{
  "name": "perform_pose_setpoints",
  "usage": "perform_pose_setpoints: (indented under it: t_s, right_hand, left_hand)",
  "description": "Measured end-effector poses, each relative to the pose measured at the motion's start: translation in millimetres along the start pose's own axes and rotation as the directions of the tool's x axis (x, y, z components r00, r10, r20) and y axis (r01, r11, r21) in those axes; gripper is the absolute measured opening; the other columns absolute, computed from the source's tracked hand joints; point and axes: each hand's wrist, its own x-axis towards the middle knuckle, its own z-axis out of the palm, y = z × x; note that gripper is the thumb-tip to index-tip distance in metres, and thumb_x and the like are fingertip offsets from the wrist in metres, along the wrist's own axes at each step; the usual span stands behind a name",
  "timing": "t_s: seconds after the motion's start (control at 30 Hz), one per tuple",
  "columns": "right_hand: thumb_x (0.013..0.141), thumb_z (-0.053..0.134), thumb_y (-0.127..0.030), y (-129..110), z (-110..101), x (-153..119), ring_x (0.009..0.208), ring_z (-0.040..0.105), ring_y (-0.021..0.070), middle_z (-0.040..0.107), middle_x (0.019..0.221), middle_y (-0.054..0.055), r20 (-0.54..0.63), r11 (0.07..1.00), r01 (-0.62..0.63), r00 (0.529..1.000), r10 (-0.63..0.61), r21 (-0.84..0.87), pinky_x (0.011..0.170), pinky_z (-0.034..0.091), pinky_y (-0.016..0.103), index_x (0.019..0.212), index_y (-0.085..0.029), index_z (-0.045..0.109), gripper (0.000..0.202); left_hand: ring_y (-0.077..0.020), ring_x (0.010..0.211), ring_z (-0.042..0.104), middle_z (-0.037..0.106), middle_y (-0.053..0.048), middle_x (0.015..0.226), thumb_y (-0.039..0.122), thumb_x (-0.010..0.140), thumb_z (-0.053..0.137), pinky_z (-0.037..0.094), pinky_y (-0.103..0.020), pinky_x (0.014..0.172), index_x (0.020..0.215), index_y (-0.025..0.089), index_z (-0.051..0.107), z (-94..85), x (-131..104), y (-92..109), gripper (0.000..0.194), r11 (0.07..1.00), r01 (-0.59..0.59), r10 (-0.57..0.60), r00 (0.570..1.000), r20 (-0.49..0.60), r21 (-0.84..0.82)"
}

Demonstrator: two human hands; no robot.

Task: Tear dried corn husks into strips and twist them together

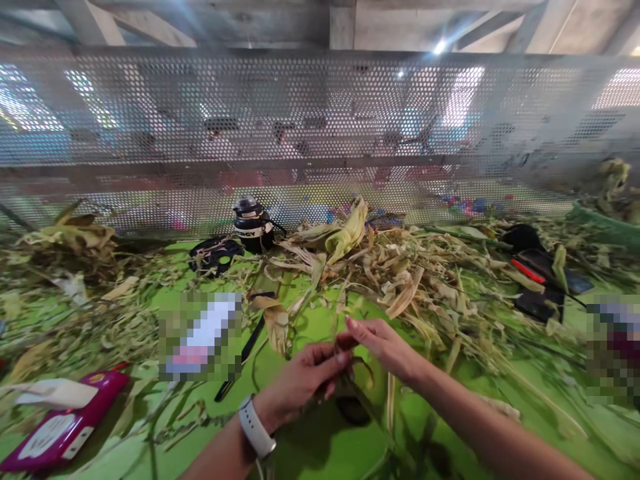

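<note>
My left hand (311,375), with a white watch (256,427) on its wrist, is closed in a pinch near the middle of the green table (305,447). My right hand (383,343) meets it from the right, thumb and fingertips pinched together. Between them runs a thin strip of dried corn husk (369,368), which curls out below the fingers. Its ends are partly hidden by my hands. A larger dry husk piece (277,327) lies just left of and beyond my left hand. Below my hands a dark round thing (353,410) rests on the table.
Dried husks (400,267) are heaped along the back. A black bottle (253,227) stands before a perforated metal screen (310,100). A magenta tissue pack (70,420) lies at left, a black strap (250,343) nearer the middle. Dark objects (537,280) sit at right.
</note>
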Motion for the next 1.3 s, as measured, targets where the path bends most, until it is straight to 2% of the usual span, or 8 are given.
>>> perform_pose_setpoints:
  t_s: [0.2,0.67,0.83,0.9,1.03,1.1,1.17,1.3]
  right_hand:
    - [0.082,0.048,-0.062,-1,-24,1,0.056,0.044,0.01,0.048,0.059,-0.003,0.095,0.979,-0.035,0.994,0.055,-0.203,0.054,0.035,0.022,0.068,-0.013,0.059,0.052]
    - [0.091,0.036,-0.056,5,-24,9,0.061,0.046,0.0102,0.048,0.064,-0.001,0.04,0.86,0.22,0.973,-0.228,-0.46,0.057,0.037,0.022,0.064,-0.017,0.049,0.05]
    - [0.091,0.04,-0.052,6,-24,11,0.062,0.051,0.0122,0.052,0.065,0.0,-0.003,0.819,0.235,0.961,-0.277,-0.523,0.059,0.041,0.024,0.066,-0.016,0.055,0.047]
    - [0.09,0.044,-0.048,4,-26,9,0.073,0.055,0.0158,0.058,0.073,0.003,-0.123,0.767,0.262,0.906,-0.404,-0.586,0.068,0.044,0.028,0.074,-0.017,0.058,0.038]
    - [0.092,0.045,-0.033,-4,-22,2,0.084,0.055,0.0189,0.061,0.084,0.007,-0.323,0.684,0.306,0.707,-0.629,-0.662,0.076,0.044,0.032,0.084,-0.019,0.058,0.021]
    - [0.092,0.044,-0.029,-3,-13,-2,0.069,0.052,0.0161,0.057,0.069,0.004,-0.285,0.686,0.294,0.75,-0.597,-0.665,0.064,0.042,0.028,0.073,-0.019,0.056,0.025]
    - [0.091,0.046,-0.03,3,-1,-4,0.06,0.048,0.014,0.052,0.06,0.001,-0.172,0.693,0.268,0.852,-0.495,-0.669,0.058,0.039,0.026,0.064,-0.019,0.053,0.03]
    - [0.085,0.052,-0.036,21,22,0,0.062,0.048,0.0133,0.055,0.066,0.002,0.003,0.782,0.251,0.953,-0.303,-0.571,0.06,0.038,0.025,0.063,-0.018,0.053,0.028]
  left_hand:
    - [-0.0048,0.043,0.032,0.046,0.004,0.05,0.048,0.075,0.064,0.017,-0.019,0.042,0.071,0.013,0.065,-8.9,2,6,0.034,0.991,-0.023,0.0,0.986,-0.166,-0.135]
    - [-0.0034,0.035,0.028,0.04,0.007,0.038,0.048,0.076,0.062,0.015,-0.02,0.04,0.069,0.013,0.066,-13.5,-6,14,0.037,0.989,0.105,-0.111,0.992,0.055,0.105]
    - [-0.0062,0.035,0.044,0.054,0.002,0.041,0.046,0.074,0.066,0.03,-0.018,0.04,0.069,0.013,0.065,-13.6,-4,7,0.033,0.99,0.117,-0.111,0.99,0.082,-0.072]
    - [-0.0091,0.05,0.057,0.065,-0.002,0.056,0.042,0.075,0.067,0.042,-0.018,0.053,0.076,0.013,0.067,-12.7,-2,6,0.029,0.967,0.039,-0.038,0.999,0.007,-0.253]
    - [-0.0157,0.08,0.066,0.073,-0.009,0.088,0.04,0.076,0.067,0.049,-0.023,0.073,0.097,0.015,0.069,-12.5,3,7,0.033,0.878,-0.091,0.053,0.994,-0.093,-0.47]
    - [-0.0178,0.088,0.066,0.073,-0.009,0.091,0.038,0.074,0.069,0.049,-0.024,0.077,0.098,0.016,0.07,-11.4,6,6,0.032,0.858,-0.154,0.088,0.984,-0.155,-0.49]
    - [-0.0179,0.091,0.066,0.074,-0.007,0.09,0.033,0.073,0.071,0.05,-0.024,0.08,0.091,0.017,0.072,-8.5,7,5,0.024,0.832,-0.224,0.106,0.962,-0.25,-0.508]
    - [-0.0186,0.089,0.068,0.074,-0.005,0.091,0.025,0.068,0.075,0.051,-0.027,0.082,0.083,0.018,0.072,-0.4,9,0,0.017,0.816,-0.229,0.038,0.937,-0.346,-0.53]
